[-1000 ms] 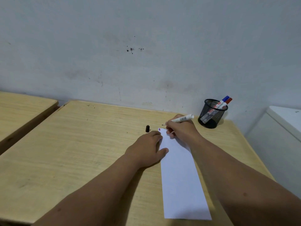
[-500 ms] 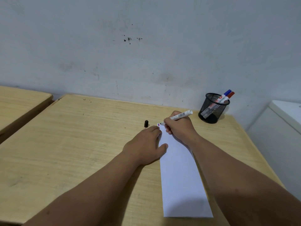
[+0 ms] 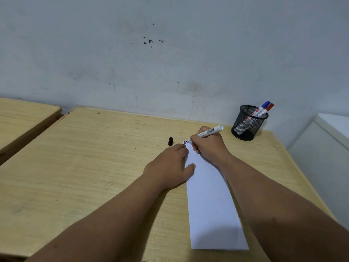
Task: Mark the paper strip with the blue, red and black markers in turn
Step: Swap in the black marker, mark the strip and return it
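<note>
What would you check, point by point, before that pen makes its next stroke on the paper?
1. Paper strip pinned flat by the left hand: ok.
2. Black marker gripped in the right hand, tip at the strip's far corner: ok.
3. Black cap off, lying on the desk: ok.
4. Blue and red marks already there: ok.
5. Blue marker and red marker back in the mesh cup: ok.
6. Tip touching paper: cannot tell.

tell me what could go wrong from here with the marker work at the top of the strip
The marker tip sits at the paper strip's far corner, so a slip could ink the desk. The left hand pins only one edge; the strip may pivot. The loose black cap could roll away.
</note>
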